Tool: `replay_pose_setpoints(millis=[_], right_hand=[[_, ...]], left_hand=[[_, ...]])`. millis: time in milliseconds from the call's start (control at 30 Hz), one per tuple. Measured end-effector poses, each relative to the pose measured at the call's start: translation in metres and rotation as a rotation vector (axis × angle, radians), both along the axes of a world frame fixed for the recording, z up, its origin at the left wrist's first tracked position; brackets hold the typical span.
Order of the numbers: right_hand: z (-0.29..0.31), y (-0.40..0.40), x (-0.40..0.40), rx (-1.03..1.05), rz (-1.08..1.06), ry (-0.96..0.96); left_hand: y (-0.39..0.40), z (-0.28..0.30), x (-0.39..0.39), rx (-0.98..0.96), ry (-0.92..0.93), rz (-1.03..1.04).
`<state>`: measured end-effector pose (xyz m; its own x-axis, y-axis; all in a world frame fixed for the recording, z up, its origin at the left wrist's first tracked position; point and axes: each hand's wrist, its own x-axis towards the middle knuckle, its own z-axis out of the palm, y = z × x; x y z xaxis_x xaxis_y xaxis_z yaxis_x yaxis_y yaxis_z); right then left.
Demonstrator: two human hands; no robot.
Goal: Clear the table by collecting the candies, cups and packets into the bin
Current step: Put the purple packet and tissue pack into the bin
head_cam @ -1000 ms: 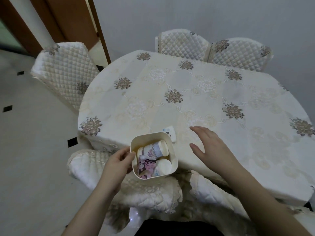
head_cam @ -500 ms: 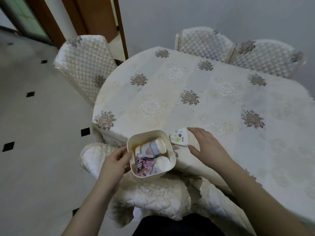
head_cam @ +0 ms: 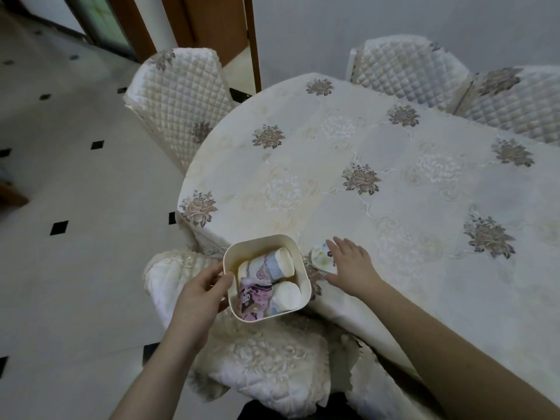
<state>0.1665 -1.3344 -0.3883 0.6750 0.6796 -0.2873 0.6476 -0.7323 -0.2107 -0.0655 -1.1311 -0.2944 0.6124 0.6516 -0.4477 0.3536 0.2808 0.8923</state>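
One packet [head_cam: 322, 256] left on table [head_cam: 394, 207] edge, just beside bin [head_cam: 295, 248]; right hand [head_cam: 351, 268] lies flat on it, fingers spread, no grasp. Left hand [head_cam: 197, 298] grips bin wall. Next, probably: slide pkt off edge into bin

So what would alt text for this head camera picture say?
A person's left hand holds a cream bin of cups and packets at the edge of a round table, while the right hand lies flat on a small white packet beside it. Quilted chairs surround the table.
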Motion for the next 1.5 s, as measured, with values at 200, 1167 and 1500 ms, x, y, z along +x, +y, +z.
replay_pose_setpoints(millis=[200, 1167, 1500], right_hand=[[-0.028, 0.004, 0.02, -0.061, 0.003, -0.009], [0.145, -0.008, -0.075, 0.403, 0.12, -0.05], [0.136, 0.007, -0.098, 0.285, 0.291, -0.008]], left_hand=[[0.001, -0.007, 0.0, -0.002, 0.042, 0.036], [-0.017, 0.003, 0.014, 0.008, 0.037, -0.081], [-0.028, 0.011, 0.008, -0.017, -0.003, -0.095]])
